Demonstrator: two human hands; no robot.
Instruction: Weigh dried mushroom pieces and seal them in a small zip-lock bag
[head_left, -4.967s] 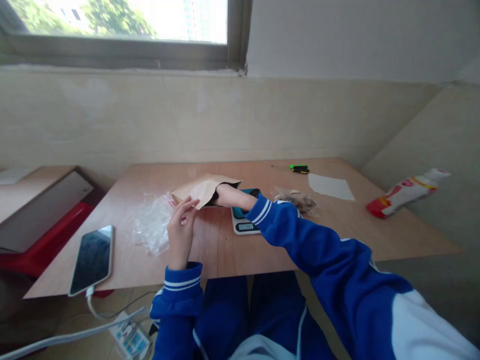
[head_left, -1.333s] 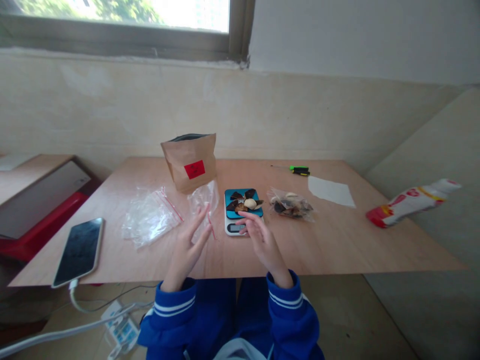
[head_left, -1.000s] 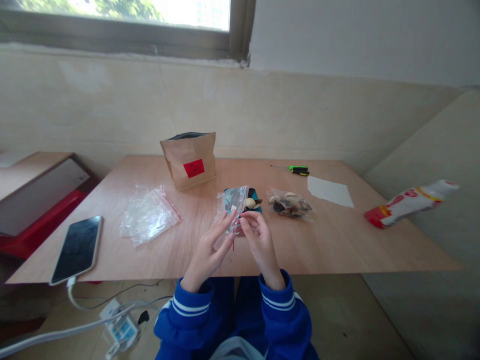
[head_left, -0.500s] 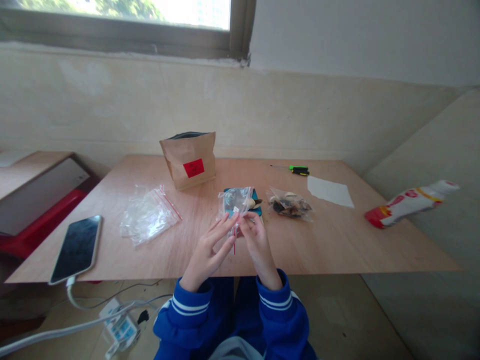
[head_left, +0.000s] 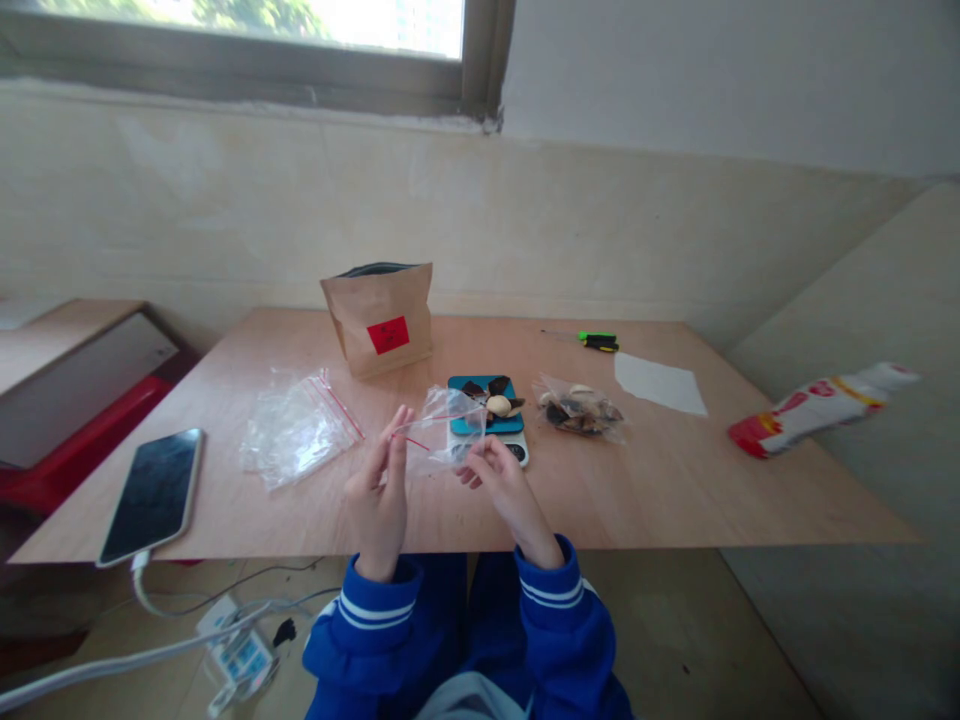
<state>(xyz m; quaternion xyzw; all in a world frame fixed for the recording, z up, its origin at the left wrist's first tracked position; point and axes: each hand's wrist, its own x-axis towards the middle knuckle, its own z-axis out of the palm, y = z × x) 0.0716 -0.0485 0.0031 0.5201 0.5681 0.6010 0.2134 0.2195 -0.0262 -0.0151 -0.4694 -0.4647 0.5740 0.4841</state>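
left hand (head_left: 379, 490), right hand (head_left: 499, 480): hold clear bag (head_left: 442, 440) | paper bag (head_left: 381, 318): red label, unreadable

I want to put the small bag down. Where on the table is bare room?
Bare wood lies along the near edge, right of the right hand, up to the paper. Also between phone and left hand. It is crowded around the scale, between the empty bags and the filled bag.

Blue jacket sleeves end in ribbed cuffs ringed by two white stripes (matching blue trousers below); left hand (head_left: 379, 495) and right hand (head_left: 504, 485) bare.
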